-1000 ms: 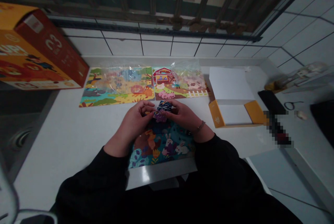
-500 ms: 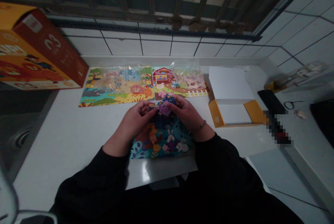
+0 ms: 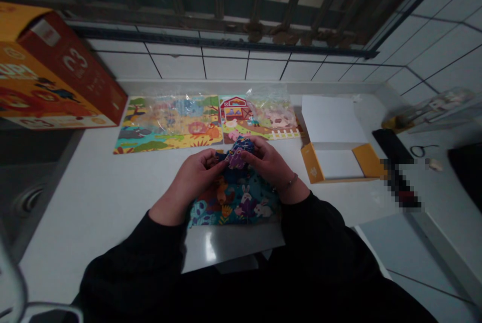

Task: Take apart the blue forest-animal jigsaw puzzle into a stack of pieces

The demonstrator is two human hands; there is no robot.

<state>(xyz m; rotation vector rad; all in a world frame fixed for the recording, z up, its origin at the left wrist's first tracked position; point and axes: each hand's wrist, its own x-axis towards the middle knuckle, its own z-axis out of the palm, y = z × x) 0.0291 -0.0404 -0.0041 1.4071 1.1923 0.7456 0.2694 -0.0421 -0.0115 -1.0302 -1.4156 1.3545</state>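
Note:
Above a dark blue picture board (image 3: 241, 210) with rabbits and leaves, I hold a small bunch of dark blue and purple puzzle pieces (image 3: 238, 156). My right hand (image 3: 269, 162) grips them from the right, thumb over the purple face. Closed in a pinch, my left hand (image 3: 198, 172) meets the bunch at its left edge, with its curled fingers partly hidden. The board lies flat near the counter's front edge, its upper part covered by my hands.
Behind lie a savanna picture board (image 3: 139, 147) and a farm picture board (image 3: 235, 107), with clear plastic bags over them. An open yellow-and-white box (image 3: 341, 162) stands right. A large orange box (image 3: 71, 82) stands left by a sink (image 3: 30, 200). A black object (image 3: 391, 146) lies farther right.
The puzzle pieces have tilted and spread in my fingers, with more dark blue showing above the purple one. Both hands stay in nearly the same place.

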